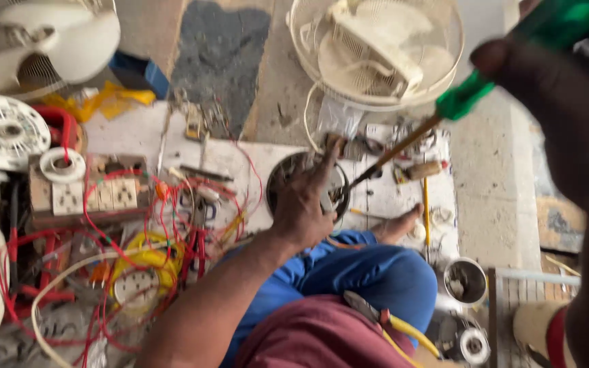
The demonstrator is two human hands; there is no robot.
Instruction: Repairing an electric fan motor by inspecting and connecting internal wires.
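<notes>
Green-handled screwdriver [472, 95] is reaching down from the right hand [553, 102], which is closing around its grip near the camera. Its tip is meeting a round metal motor [294, 174] lying on the white board [390, 197] just beyond the person's blue-trousered knee. The left hand [305, 204] is resting on the motor, fingers spread, steadying it. Red wires [103, 225] and a socket strip [90, 194] are lying to the left. Pressing firmly down should be keeping the tip seated.
</notes>
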